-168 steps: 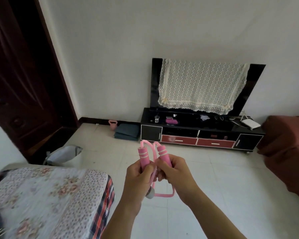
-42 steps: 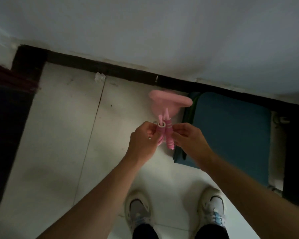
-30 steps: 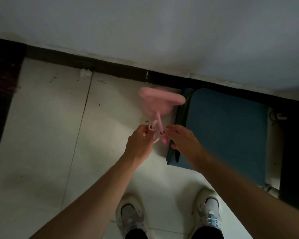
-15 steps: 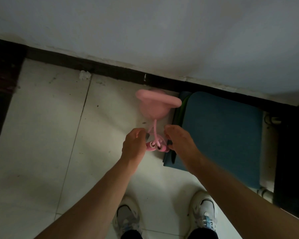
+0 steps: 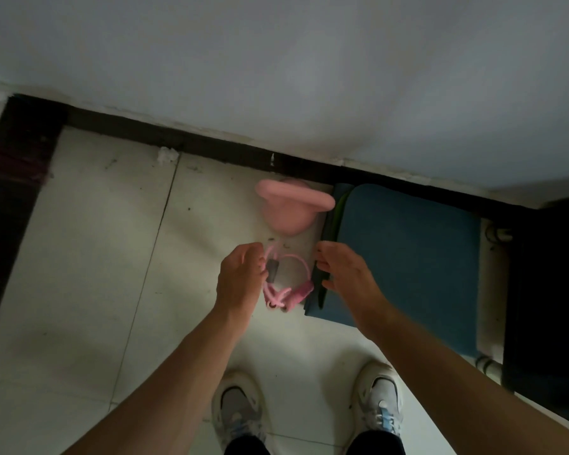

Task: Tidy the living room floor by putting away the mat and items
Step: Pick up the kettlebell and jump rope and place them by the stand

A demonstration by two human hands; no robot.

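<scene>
A pink jump rope [image 5: 288,285] lies coiled on the white tile floor, its pink handles at the near side and a grey piece on its left. My left hand [image 5: 240,279] hovers at the rope's left edge, fingers loosely curled beside the grey piece. To the rope's right is my right hand [image 5: 342,274], fingers relaxed, over the edge of the folded blue mat [image 5: 408,257]. A pink kettlebell [image 5: 293,208] stands just beyond the rope, against the mat's left side.
A black baseboard [image 5: 178,142] runs along the white wall. The dark cabinet [image 5: 546,290] stands right of the mat, and a dark door frame [image 5: 10,192] is at the left. My two white shoes [image 5: 240,412] stand on the tiles below.
The rope went down from between my hands onto the floor in front of the kettlebell. Both hands let go and moved apart to either side of it.
</scene>
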